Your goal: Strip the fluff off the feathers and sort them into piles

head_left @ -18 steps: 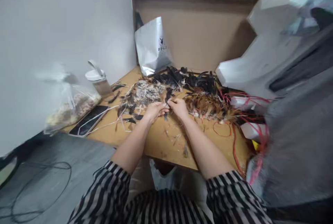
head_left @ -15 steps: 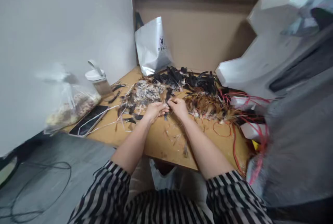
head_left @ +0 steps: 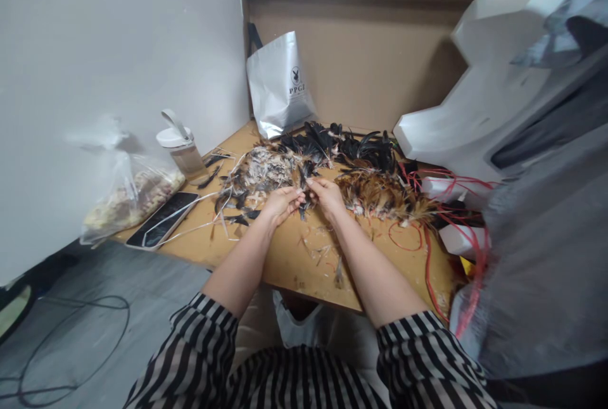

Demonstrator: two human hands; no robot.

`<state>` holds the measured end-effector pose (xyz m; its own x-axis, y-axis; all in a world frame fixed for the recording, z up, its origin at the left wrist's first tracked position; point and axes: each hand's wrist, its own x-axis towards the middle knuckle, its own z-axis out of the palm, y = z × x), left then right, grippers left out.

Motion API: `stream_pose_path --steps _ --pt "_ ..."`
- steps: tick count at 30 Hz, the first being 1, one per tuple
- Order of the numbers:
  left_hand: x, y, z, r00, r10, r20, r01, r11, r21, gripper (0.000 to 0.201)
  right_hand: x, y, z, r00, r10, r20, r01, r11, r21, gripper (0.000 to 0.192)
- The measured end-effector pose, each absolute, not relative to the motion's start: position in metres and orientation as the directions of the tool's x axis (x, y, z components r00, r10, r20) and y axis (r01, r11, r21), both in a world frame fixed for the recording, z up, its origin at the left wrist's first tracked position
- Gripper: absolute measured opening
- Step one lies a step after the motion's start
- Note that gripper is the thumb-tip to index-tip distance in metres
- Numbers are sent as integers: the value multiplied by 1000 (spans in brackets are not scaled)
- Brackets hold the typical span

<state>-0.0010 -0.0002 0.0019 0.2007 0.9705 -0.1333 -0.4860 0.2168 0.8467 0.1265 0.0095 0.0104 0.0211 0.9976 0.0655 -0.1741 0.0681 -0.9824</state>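
My left hand [head_left: 284, 205] and my right hand [head_left: 326, 197] meet over the middle of the table, fingertips pinched close together. Between them are a few small brown and black feathers [head_left: 303, 173], which both hands grip near the quill ends. Just beyond my left hand lies a heap of pale, grey-brown feathers [head_left: 266, 168]. Bunches of brown feathers [head_left: 380, 194] lie to the right of my right hand. Black feathers [head_left: 327, 141] spread along the back. The exact grip of each fingertip is too small to make out.
On the table [head_left: 304, 266] lie loose feather scraps and red string [head_left: 429, 270]. At left are a phone [head_left: 164, 219], a clear bag of food [head_left: 137, 197] and a lidded cup [head_left: 183, 149]. A silver bag [head_left: 278, 86] stands behind; a white panel [head_left: 441, 130] juts in at right.
My fingertips have drawn slightly apart, and the feathers between them have shifted in angle. The heaps around them look the same.
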Motion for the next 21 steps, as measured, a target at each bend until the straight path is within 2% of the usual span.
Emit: stream_pose_path --steps 6,13,21 --pt "-3 1 2 204 971 -122 -523 213 825 1 125 7 13 -33 998 48 -173 42 -984 30" --pt "-1 -2 1 225 969 -102 -420 191 887 9 125 6 13 -18 994 107 -124 104 -987 25" --pt "-1 -1 0 229 972 -62 -293 129 947 18 126 7 12 -36 996 82 -114 77 -990 26"
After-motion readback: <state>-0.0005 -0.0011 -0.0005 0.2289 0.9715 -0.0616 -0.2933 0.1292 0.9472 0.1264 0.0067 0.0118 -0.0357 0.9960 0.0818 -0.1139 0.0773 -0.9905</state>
